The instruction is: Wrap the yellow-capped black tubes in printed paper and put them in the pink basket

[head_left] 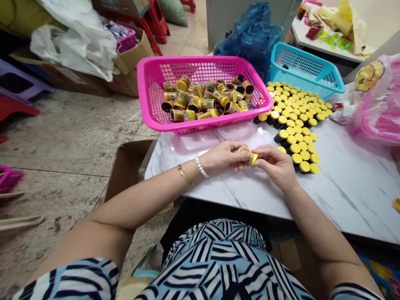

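Observation:
Both my left hand [221, 157] and my right hand [274, 166] pinch a small yellow-capped bottle [251, 158] above the white marble table [343, 183]. A yellow label seems partly wrapped around it, though my fingers hide much of it. Just beyond my right hand, many black bottles with yellow caps [296, 125] stand packed upright on the table. A pink plastic basket [203, 62] holds a loose heap of labelled bottles lying every which way. A pearl bracelet [201, 166] and a gold bangle [185, 175] circle my left wrist.
A blue plastic basket [303, 66] sits behind the upright bottles, with a blue plastic bag [253, 37] beyond it. A pink plastic bag [378, 100] lies at the table's right. Cardboard boxes, white bags and red stools stand on the floor to the left.

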A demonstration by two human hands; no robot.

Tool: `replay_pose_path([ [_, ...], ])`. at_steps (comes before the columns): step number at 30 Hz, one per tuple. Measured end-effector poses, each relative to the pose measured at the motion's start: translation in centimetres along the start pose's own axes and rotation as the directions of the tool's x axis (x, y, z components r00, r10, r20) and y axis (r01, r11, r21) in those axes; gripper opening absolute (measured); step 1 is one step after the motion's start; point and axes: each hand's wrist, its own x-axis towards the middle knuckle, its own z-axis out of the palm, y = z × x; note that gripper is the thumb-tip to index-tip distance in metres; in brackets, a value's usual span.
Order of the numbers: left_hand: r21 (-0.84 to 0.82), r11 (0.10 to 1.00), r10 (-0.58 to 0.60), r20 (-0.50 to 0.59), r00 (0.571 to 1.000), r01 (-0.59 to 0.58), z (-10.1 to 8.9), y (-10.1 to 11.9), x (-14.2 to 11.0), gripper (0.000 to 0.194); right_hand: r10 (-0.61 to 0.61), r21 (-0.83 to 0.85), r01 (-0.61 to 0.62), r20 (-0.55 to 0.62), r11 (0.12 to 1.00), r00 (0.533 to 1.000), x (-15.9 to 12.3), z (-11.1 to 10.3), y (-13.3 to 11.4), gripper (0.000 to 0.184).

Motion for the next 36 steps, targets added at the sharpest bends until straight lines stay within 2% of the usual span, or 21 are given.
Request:
replay_pose_path([
  [2,-0.011,1.000,0.014,0.016,1.000,-0.014,0.1,0.0,0.1,0.047,-0.009,0.014,0.009,-0.027,1.000,1.000,0.1,0.0,0.7,0.022],
  [6,-0.048,0.999,0.020,0.024,1.000,-0.019,0.1,0.0,0.3,0.051,0.077,0.050,-0.076,-0.027,0.996,0.997,0.1,-0.2,1.4,0.016],
  [8,-0.031,0.999,-0.016,0.023,1.000,0.017,0.1,-0.1,0.4,0.053,0.018,-0.030,-0.020,-0.055,0.999,0.998,-0.1,-0.2,1.0,0.017],
  [10,0.000,0.999,-0.042,-0.006,0.999,0.042,0.1,-0.1,0.4,0.055,-0.053,-0.145,0.044,-0.059,0.989,0.997,-0.5,0.0,0.4,0.031],
  [13,-0.012,1.000,-0.014,-0.051,0.999,0.013,0.1,-0.2,0.4,0.058,-0.140,-0.330,0.114,-0.055,0.937,0.989,-1.1,0.5,-0.2,0.047],
  [17,-0.050,0.998,0.045,-0.066,0.997,-0.048,-0.1,-0.1,0.2,0.053,-0.278,-0.452,0.224,-0.055,0.863,0.959,-1.6,0.9,-0.2,0.038],
  [20,-0.030,0.992,0.117,-0.084,0.990,-0.120,-0.2,0.0,0.0,0.043,-0.307,-0.462,0.233,-0.091,0.856,0.947,-1.9,1.0,-0.1,0.037],
  [22,0.045,0.979,0.202,-0.088,0.975,-0.199,0.0,-0.1,-0.2,0.039,-0.198,-0.373,0.123,-0.170,0.920,0.965,-2.0,1.2,-0.1,0.034],
  [24,0.187,0.944,0.295,-0.095,0.951,-0.274,0.2,-0.2,-0.4,0.037,0.038,-0.164,-0.075,-0.217,0.984,0.975,-1.8,1.4,-0.2,0.031],
  [26,0.305,0.900,0.353,-0.088,0.932,-0.312,0.3,-0.1,-0.6,0.035,0.268,0.058,-0.262,-0.183,0.963,0.946,-1.4,1.5,-0.2,0.033],
  [28,0.311,0.896,0.351,-0.054,0.935,-0.318,0.3,0.1,-0.8,0.041,0.375,0.184,-0.348,-0.141,0.919,0.916,-0.9,1.4,-0.2,0.040],
  [31,0.182,0.946,0.275,-0.006,0.961,-0.269,0.2,0.5,-0.7,0.053,0.378,0.215,-0.346,-0.129,0.913,0.917,-0.3,0.9,-0.2,0.042],
  [34,0.178,0.967,0.190,-0.035,0.981,-0.181,0.1,0.6,-0.5,0.044,0.271,0.102,-0.257,-0.154,0.961,0.950,-0.3,0.5,-0.1,0.037],
  [36,0.214,0.965,0.173,-0.084,0.981,-0.152,0.1,0.4,-0.3,0.037,0.175,0.000,-0.178,-0.164,0.984,0.971,-0.5,0.4,0.0,0.033],
])
